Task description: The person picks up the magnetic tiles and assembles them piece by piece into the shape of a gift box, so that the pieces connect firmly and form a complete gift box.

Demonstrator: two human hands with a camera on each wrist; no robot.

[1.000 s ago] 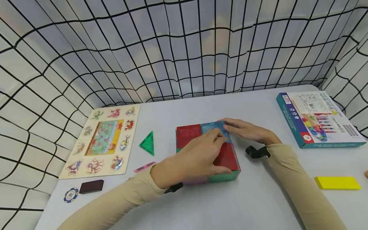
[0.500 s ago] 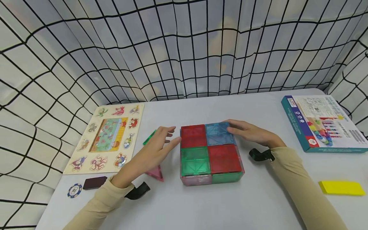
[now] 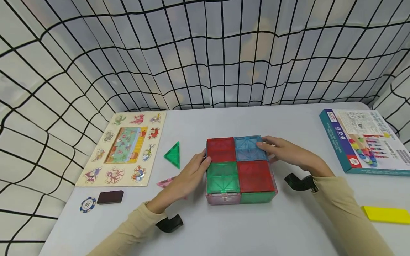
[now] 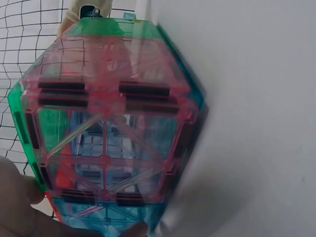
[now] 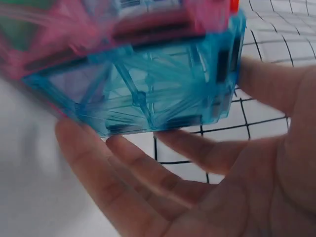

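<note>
A low box built of translucent magnetic tiles (image 3: 223, 177) sits mid-table, its top two red squares, one green and one blue. My left hand (image 3: 189, 175) holds its left side, thumb at the top edge; those fingers are partly hidden in the head view. At the far right corner my right hand (image 3: 289, 152) grips the box, thumb over the blue tile (image 3: 249, 147). In the right wrist view, curled fingers (image 5: 168, 180) touch a blue side tile (image 5: 148, 91). Pink side tiles (image 4: 103, 143) face the left wrist camera. Left of the box lies a green triangle tile (image 3: 173, 155).
A pink tile (image 3: 165, 182) lies partly under my left hand. Further left are a wooden animal puzzle board (image 3: 153, 147), a dark brown block (image 3: 110, 197) and a poker chip (image 3: 88, 204). Rightward are a boxed set (image 3: 368, 142) and a yellow block (image 3: 386, 214). Black netting (image 3: 224, 64) stands behind.
My left hand has come off the top of the box, swung left, then returned to grip its left side. The right hand stays at the far right corner. The view has shifted slightly.
</note>
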